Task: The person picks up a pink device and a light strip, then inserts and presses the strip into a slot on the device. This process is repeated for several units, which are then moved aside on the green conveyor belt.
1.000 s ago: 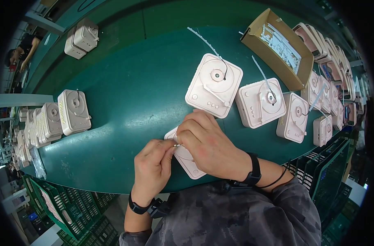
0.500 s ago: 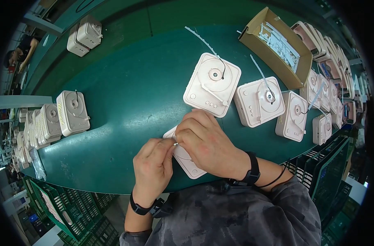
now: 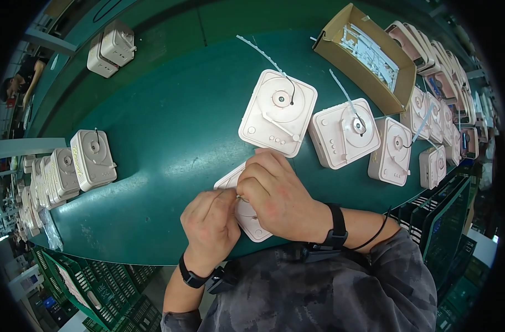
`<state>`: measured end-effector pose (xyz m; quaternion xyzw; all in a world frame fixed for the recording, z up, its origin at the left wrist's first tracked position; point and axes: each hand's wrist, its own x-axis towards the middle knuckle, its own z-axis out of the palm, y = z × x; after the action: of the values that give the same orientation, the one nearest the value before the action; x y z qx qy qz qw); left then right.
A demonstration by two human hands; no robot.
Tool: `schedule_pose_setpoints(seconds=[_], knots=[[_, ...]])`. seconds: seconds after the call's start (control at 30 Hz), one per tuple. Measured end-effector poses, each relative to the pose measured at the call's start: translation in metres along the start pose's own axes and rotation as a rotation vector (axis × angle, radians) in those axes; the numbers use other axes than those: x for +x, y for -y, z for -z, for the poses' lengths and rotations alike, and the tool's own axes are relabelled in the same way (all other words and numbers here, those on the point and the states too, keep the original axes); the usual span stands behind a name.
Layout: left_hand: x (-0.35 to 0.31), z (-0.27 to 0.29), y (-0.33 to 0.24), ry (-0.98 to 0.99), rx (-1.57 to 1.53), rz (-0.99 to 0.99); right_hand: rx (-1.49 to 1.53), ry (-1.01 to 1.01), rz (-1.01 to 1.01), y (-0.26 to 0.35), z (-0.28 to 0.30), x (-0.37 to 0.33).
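Pink case (image 3: 253, 227) beneath curled left hand (image 3: 211, 221) and curled right hand (image 3: 277, 193)

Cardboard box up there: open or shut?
Open: nothing covers the top of the cardboard box; white strips show inside.

"Which colours show?"
"Pale pink rounded-square plastic cases (image 3: 254, 226); a dark green smooth tabletop (image 3: 164, 110); a brown rectangular cardboard box (image 3: 349, 69)."
"Any patterns?"
"Grey-and-black camouflage on the short-sleeved fabric shirt (image 3: 319, 282); plain black narrow wristbands (image 3: 337, 224)."
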<state>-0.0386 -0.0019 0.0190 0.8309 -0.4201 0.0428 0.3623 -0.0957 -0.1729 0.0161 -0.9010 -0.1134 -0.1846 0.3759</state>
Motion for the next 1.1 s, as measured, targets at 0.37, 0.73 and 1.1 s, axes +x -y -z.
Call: schedule_pose_setpoints(seconds=[0.37,0.73,1.1], knots=[[-0.006,0.009,0.005,0.191,0.074,0.183,-0.117,-0.057,-0.015,0.006,-0.005,-0.003],[0.006,0.020,-0.049,0.361,0.693,-0.239,-0.694,-0.032,-0.306,-0.032,0.087,-0.071],[0.098,0.009,0.036,0.404,0.364,-0.154,-0.631,-0.093,-0.450,0.014,0.126,-0.119]])
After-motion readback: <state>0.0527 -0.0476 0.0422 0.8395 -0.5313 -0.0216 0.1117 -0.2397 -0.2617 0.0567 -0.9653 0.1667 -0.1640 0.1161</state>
